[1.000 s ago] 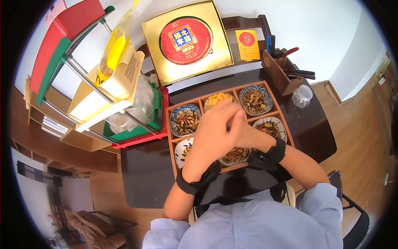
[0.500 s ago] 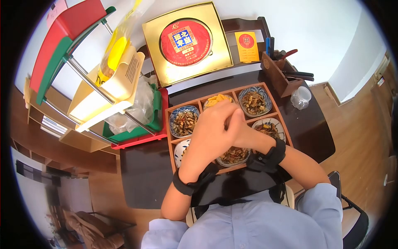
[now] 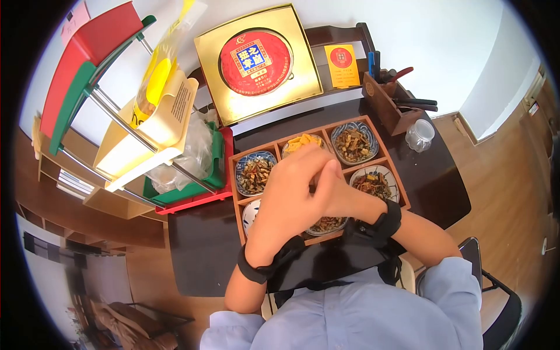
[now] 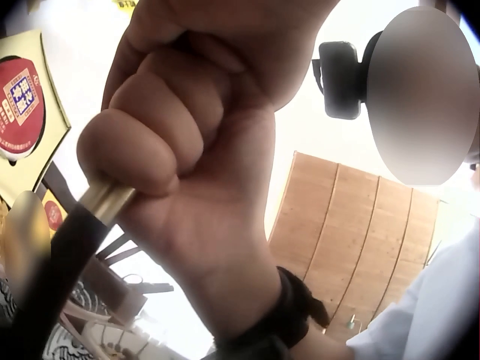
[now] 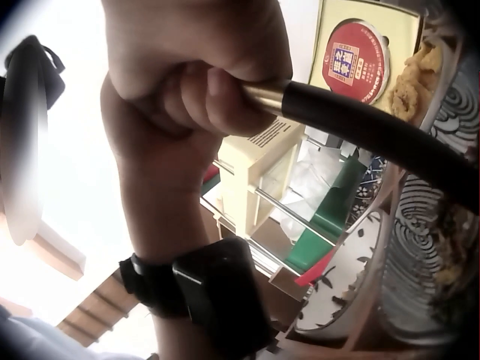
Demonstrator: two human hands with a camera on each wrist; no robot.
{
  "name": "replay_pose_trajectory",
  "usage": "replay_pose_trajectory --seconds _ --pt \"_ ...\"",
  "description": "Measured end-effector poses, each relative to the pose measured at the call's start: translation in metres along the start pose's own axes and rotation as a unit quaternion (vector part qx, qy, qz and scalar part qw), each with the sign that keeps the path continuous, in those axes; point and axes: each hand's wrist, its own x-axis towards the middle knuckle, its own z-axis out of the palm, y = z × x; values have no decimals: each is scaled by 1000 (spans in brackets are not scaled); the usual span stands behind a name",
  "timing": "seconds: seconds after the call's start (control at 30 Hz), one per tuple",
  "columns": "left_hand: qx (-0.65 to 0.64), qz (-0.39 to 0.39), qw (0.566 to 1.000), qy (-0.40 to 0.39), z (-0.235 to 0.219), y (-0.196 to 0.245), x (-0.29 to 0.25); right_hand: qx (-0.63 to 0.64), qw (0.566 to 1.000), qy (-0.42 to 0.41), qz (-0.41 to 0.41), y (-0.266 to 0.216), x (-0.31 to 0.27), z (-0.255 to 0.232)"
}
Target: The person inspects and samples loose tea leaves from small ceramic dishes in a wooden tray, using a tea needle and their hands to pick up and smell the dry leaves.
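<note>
My left hand [image 3: 286, 189] and right hand [image 3: 349, 199] are clasped together over the wooden tray [image 3: 319, 237]. Both wrist views show curled fingers gripping one black stick with a gold-coloured band [image 5: 352, 124]; its lower part [image 4: 64, 262] slants down over the tray, and the hands hide it in the head view. A bowl of yellow pieces [image 3: 303, 140] sits just past the hands. Bowls of brown dried-looking bits stand around it, at the back left [image 3: 255, 174], back right [image 3: 353, 144], right [image 3: 373, 185] and front [image 3: 328, 226]. A blue-patterned white bowl [image 3: 249, 213] is partly hidden by my left hand.
A gold box with a red disc [image 3: 256, 61] leans at the back beside a yellow card [image 3: 342, 67]. On the left stands a rack [image 3: 175, 175] with bins and plastic bags. A wooden holder with pens [image 3: 392, 105] and a clear jar [image 3: 419, 135] are at right.
The head view has shifted slightly, so the tray, box and jar sit a little further left and lower. Both hands stay clasped over the tray.
</note>
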Motion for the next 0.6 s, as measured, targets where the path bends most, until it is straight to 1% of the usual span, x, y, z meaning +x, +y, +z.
replay_pose_trajectory --seconds 0.03,0.07,0.13,0.17,0.23,0.27,0.33,0.37,0.43,0.47,0.5,0.53,0.6 --pt "2 -8 1000 -10 1 -1 -1 7 995 52 -87 10 -2 5" --pt "1 -8 1000 -11 5 -5 -2 7 995 53 -87 16 -2 5" --pt "-39 -8 999 33 12 -13 -1 0 994 40 -97 25 0 0" --pt "-39 -7 999 33 10 -12 0 0 994 41 -98 21 2 -3" --pt "-21 -9 1000 10 3 -5 2 30 999 -18 27 7 5 -8" --pt "-20 -8 1000 11 0 -1 3 29 999 -18 25 6 6 -7" --pt "1 18 1000 12 -4 4 1 27 998 10 -52 5 3 -1" --pt "2 16 1000 12 -1 -1 0 29 998 9 -52 11 1 1" --pt "16 -13 1000 -11 6 -14 -4 -18 994 28 -101 28 -2 2" --pt "16 -13 1000 -10 6 -15 -4 -25 999 -30 11 16 3 -5" --pt "-8 -12 1000 2 6 -16 -3 -27 999 -30 10 16 5 -6" --pt "-34 -11 999 11 6 -15 -3 -3 1000 -29 9 16 5 -5" --pt "-29 -6 999 15 4 -11 -3 19 999 -25 9 14 4 -3"
